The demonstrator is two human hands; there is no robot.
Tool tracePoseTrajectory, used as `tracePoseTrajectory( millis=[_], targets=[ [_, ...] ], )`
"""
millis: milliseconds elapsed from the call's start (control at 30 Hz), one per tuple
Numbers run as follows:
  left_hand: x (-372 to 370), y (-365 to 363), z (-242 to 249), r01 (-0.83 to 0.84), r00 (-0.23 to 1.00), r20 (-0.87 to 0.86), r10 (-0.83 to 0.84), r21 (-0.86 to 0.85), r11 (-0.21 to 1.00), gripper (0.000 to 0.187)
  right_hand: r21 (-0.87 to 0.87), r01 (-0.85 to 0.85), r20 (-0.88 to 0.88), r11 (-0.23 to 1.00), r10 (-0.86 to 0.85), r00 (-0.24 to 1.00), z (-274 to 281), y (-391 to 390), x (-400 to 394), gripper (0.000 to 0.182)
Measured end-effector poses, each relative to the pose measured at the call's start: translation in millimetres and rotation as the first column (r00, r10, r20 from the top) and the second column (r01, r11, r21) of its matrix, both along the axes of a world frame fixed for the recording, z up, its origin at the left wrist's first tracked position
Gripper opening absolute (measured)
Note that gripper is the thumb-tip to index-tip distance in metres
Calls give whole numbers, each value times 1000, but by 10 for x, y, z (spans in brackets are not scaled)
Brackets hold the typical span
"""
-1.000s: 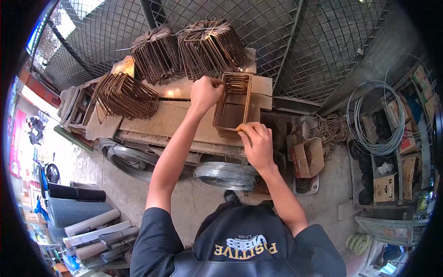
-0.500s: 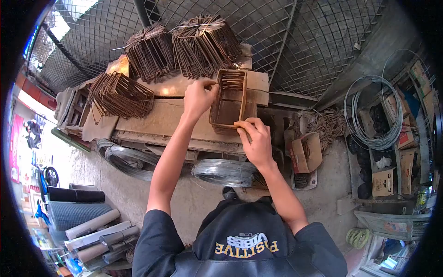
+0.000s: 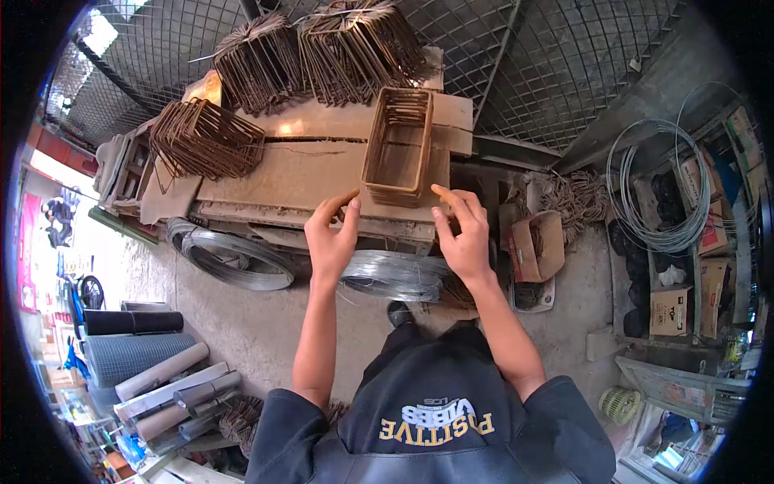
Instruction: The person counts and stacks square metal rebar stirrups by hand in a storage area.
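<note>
A stack of rusty rectangular wire frames (image 3: 397,145) lies on the wooden table (image 3: 298,181), near its right end. My left hand (image 3: 333,230) is just below the stack's near left corner, its thumb and fingers apart and nothing in it. At the near right corner, my right hand (image 3: 463,230) is also empty, with fingers spread and pointing at the stack. Three more bunches of bent rusty frames rest on the table: one at the left (image 3: 205,139), one at the back (image 3: 258,64) and one beside it (image 3: 359,52).
Coils of grey wire (image 3: 391,274) sit below the table's near edge, with another coil (image 3: 230,256) to the left. A cardboard box (image 3: 536,246) stands right of the table. Wire mesh (image 3: 564,73) rises behind. Rolls of mesh (image 3: 137,359) lie at lower left.
My left hand has let go of the stack's left side and come down toward me. My right hand has moved off the near right corner. The camera view has shifted slightly.
</note>
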State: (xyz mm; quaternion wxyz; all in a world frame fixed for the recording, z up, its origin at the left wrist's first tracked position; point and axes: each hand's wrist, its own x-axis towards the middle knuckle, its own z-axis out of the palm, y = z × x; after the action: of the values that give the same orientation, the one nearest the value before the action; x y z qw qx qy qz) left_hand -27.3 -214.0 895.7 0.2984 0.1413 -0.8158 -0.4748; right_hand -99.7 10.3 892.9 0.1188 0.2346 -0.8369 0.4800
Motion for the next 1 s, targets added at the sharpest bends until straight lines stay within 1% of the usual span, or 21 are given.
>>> tracePoseTrajectory(
  millis=[100,133,200,267,300,333,400,433,467,533,600,633,667,733,767,800,867,900,933,1000],
  targets=[
    [241,287,-145,-50,999,8,50,113,992,20,-22,5,76,1000,-4,997,-127,295,43,37],
    [315,396,-208,-54,998,16,53,117,992,20,-45,5,116,999,0,993,-192,412,44,37],
    [460,674,-317,-87,996,-8,89,105,991,19,-18,15,115,1000,-13,993,-394,676,31,35],
    [598,969,-436,-98,995,47,92,133,986,18,-10,8,189,1000,-6,982,-580,1011,12,33],
    [652,1112,-543,-110,990,105,97,123,986,18,6,-29,209,1000,27,978,-667,1198,-26,33],
    [688,1273,-649,-119,982,162,101,110,987,19,11,-26,223,1000,23,974,-759,1390,-35,33],
    [667,1641,-826,-126,979,174,105,119,985,19,45,-61,291,997,45,956,-957,1788,-92,32],
    [643,1842,-890,-133,972,210,105,128,983,18,79,-70,351,994,39,936,-1058,2001,-122,31],
    [601,2049,-943,-140,964,244,104,137,981,18,79,-69,359,995,36,932,-1148,2224,-123,31],
    [452,2440,-1109,-124,967,236,93,120,985,19,115,-89,448,989,28,894,-1336,2650,-161,31],
    [343,2865,-1235,-105,967,245,67,145,984,18,98,-94,488,991,35,872,-1564,3049,-178,30],
    [297,3036,-1310,-84,953,303,15,218,972,18,97,-92,514,991,30,857,-1684,3218,-181,30],
    [262,3185,-1387,-89,947,320,16,214,973,18,97,-92,544,991,25,839,-1808,3368,-173,30],
    [215,3441,-1516,1,925,378,-39,100,995,18,76,-90,583,993,29,812,-2019,3608,-146,30],
    [219,3529,-1674,17,927,371,-53,100,995,18,107,-103,632,989,12,775,-2115,3697,-142,30],
    [226,3615,-1728,10,921,386,-49,102,995,18,137,-120,677,983,-4,736,-2193,3764,-137,31],
    [194,3715,-1845,-12,793,602,-94,171,985,19,133,-159,717,978,16,697,-2351,3827,-158,30],
    [249,3722,-2125,4,808,573,-136,225,974,21,127,-188,750,974,30,661,-2443,3834,-149,30],
    [282,3729,-2332,-2,801,583,-133,224,975,21,124,-193,758,973,33,652,-2600,3828,-150,30],
    [284,3707,-2718,-80,766,605,-217,425,902,24,158,-241,789,958,24,613,-3006,3772,-178,28]
  ],
)
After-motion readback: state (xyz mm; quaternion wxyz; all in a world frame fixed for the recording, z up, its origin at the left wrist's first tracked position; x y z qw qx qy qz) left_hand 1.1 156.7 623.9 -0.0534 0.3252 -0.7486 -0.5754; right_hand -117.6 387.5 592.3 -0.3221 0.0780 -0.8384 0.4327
